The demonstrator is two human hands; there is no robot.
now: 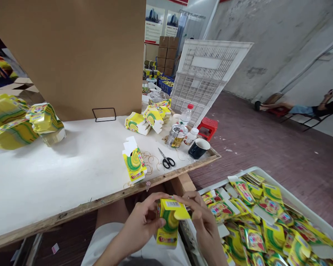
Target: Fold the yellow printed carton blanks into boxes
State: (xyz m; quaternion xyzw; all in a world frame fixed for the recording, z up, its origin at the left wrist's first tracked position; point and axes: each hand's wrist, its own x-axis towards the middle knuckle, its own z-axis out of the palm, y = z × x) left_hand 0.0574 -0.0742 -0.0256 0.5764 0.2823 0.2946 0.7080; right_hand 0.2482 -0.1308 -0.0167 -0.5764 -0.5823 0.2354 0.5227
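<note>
Both my hands hold one small yellow-and-green carton (168, 221) low in front of me, below the table edge. My left hand (143, 223) grips its left side, fingers curled round it. My right hand (201, 218) pinches the carton's raised top flap with the fingertips. An upright carton of the same print (134, 160) stands on the white table (58, 177) with its flaps up. To my right a white crate (299, 203) is filled with several flat yellow packets (255, 225).
Scissors (166, 159), rubber bands (151, 159), a glass jar (177, 135), a small bottle (191, 136) and a dark cup (199, 148) lie near the table's right end. Stacks of cartons (22, 120) sit left and more (147, 120) at the back. A cardboard sheet (72, 55), white crates (208, 77), a reclining person (299, 107).
</note>
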